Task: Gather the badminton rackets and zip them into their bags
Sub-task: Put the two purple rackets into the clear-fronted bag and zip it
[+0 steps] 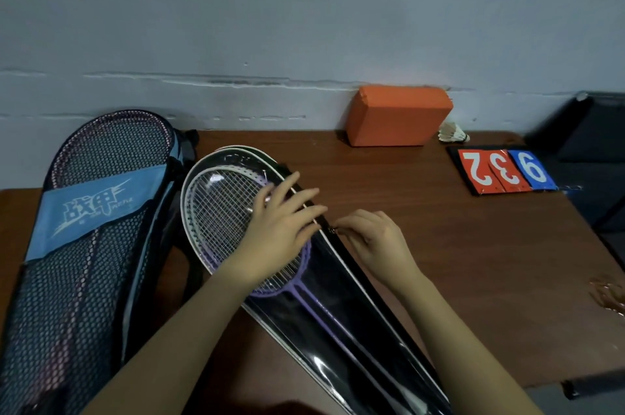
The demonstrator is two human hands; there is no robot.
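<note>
A clear-fronted black racket bag (pixel 341 309) with white piping lies diagonally across the brown table (pixel 439 245). Inside it a purple racket (pixel 220 211) shows through the clear cover, its head toward the wall. My left hand (pixel 284 221) lies flat on the bag over the racket head, fingers spread. My right hand (pixel 368 238) pinches the small zipper pull (pixel 333 230) on the bag's right edge. At the left a blue and black mesh racket bag (pixel 84 245) lies with a pink-framed racket inside it.
An orange block (pixel 399 115) stands against the wall at the back. A white shuttlecock (pixel 453 135) lies to its right. A flip scoreboard (pixel 504 171) showing 2, 3 and 9 sits at the back right. A dark object (pixel 592 130) stands beyond the table's right edge.
</note>
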